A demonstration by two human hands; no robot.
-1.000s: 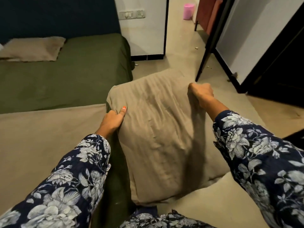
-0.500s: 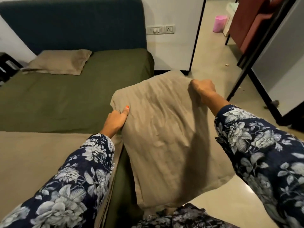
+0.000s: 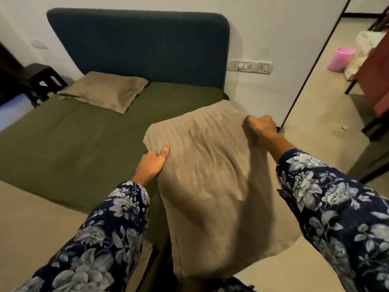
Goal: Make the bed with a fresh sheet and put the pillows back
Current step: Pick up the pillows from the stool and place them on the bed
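Two hands hold up a tan pillow (image 3: 212, 186) at the near right side of the bed (image 3: 88, 140). The left hand (image 3: 151, 163) grips its left top corner with the thumb on the front, and the right hand (image 3: 260, 126) is curled tight on its right top corner. The pillow hangs down between the arms, partly over the bed edge and partly over the floor (image 3: 315, 114). Both arms wear dark blue sleeves (image 3: 336, 207) with pale flowers. The bed has a smooth dark green sheet (image 3: 63, 148) on it. A second tan pillow (image 3: 105, 91) lies flat at the top left of the bed, touching the dark blue headboard (image 3: 139, 47). A tan cover (image 3: 31, 218) lies across the near end of the bed. The wall behind is white, with a switch plate (image 3: 250, 66) just right of the headboard. A dark stool (image 3: 40, 79) stands left of the bed. Past a dark door frame (image 3: 315, 66) on the right sits a pink bin (image 3: 341, 60) on the pale floor.
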